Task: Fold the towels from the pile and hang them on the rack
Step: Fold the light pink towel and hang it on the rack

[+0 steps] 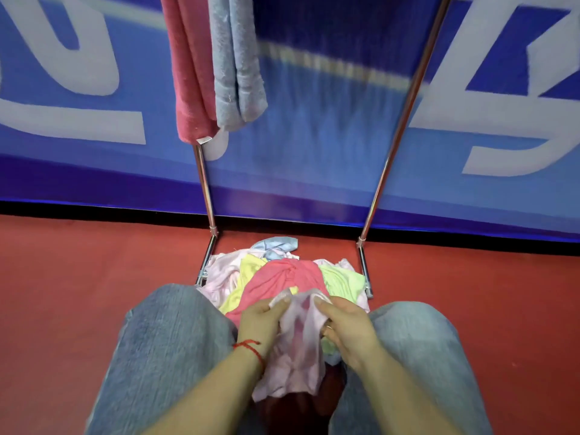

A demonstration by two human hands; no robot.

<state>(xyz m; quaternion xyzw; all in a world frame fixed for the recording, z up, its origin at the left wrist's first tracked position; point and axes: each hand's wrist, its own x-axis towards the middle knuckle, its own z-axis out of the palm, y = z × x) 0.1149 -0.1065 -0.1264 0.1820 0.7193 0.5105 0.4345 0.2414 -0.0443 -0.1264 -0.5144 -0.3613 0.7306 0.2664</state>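
Observation:
A pale pink towel (298, 350) hangs bunched between my knees. My left hand (262, 321) pinches its upper left edge and my right hand (345, 324) grips its upper right edge. Just beyond my hands lies the pile of towels (282, 274) on the floor, with pink, yellow, coral, green and light blue pieces. The metal rack (405, 114) stands over the pile. A folded coral towel (188, 73) and a folded grey-blue towel (235, 64) hang side by side at its upper left.
My knees in blue jeans (169, 334) flank the held towel. The red floor (94, 268) spreads to both sides. A blue banner with white lettering (314, 136) stands right behind the rack. The rack's base bars (365, 271) frame the pile.

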